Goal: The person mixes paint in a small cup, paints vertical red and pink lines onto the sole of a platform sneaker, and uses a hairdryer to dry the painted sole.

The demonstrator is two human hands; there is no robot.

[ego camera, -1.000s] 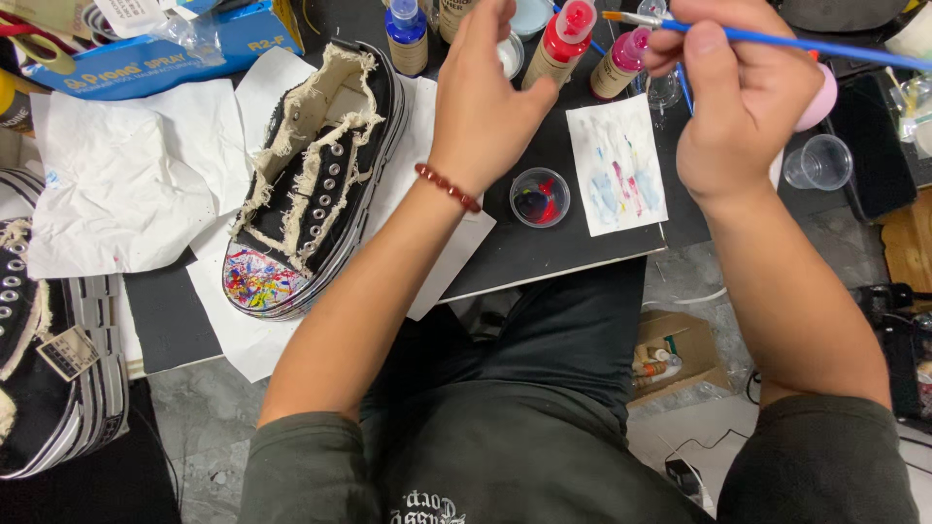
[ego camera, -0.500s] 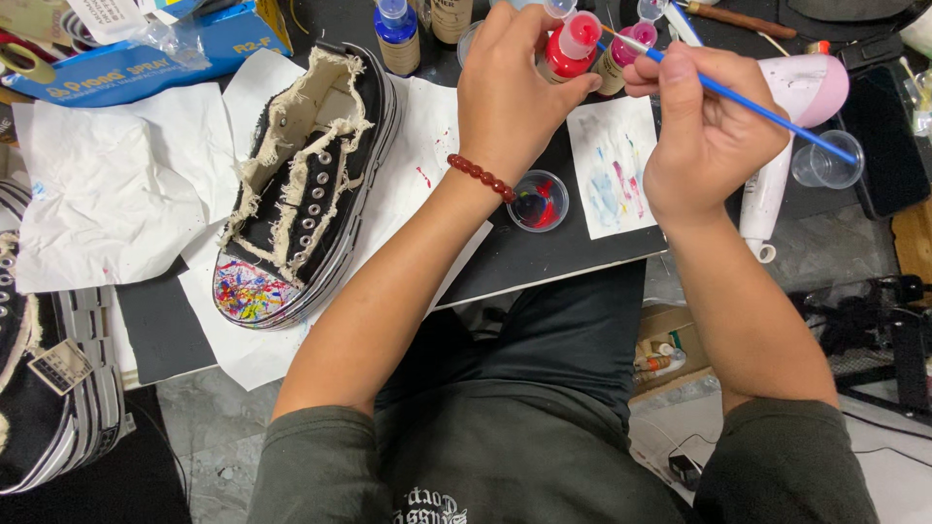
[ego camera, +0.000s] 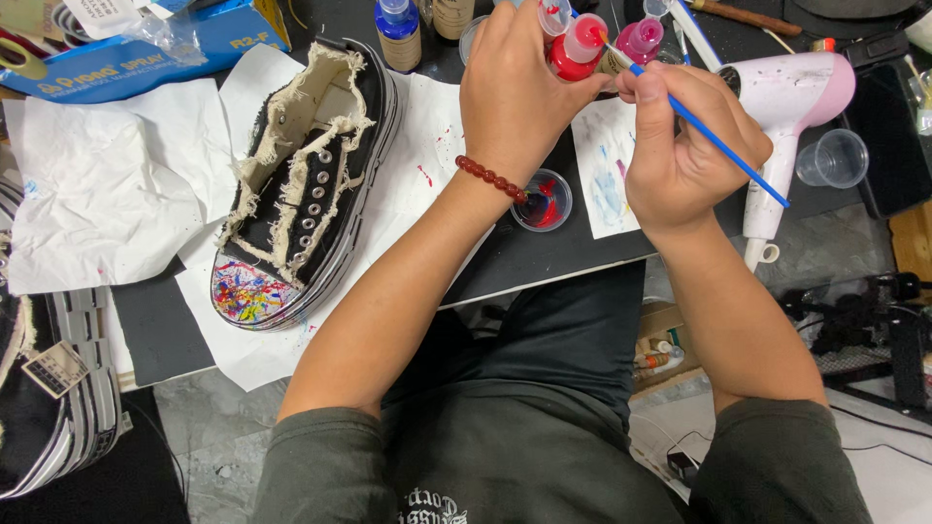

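1 head-worn view looks steeply down, close over the black table [ego camera: 544, 257].

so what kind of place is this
Probably a hobby or craft workbench for custom-painting shoes. A black canvas sneaker with a paint-splattered toe cap lies on white paper, the left hand holds a small red paint bottle, and the right hand holds a thin blue paintbrush.

Dark grey short-sleeved shirt with pale chest lettering, black trousers, red bead bracelet [ego camera: 491, 179] on left wrist
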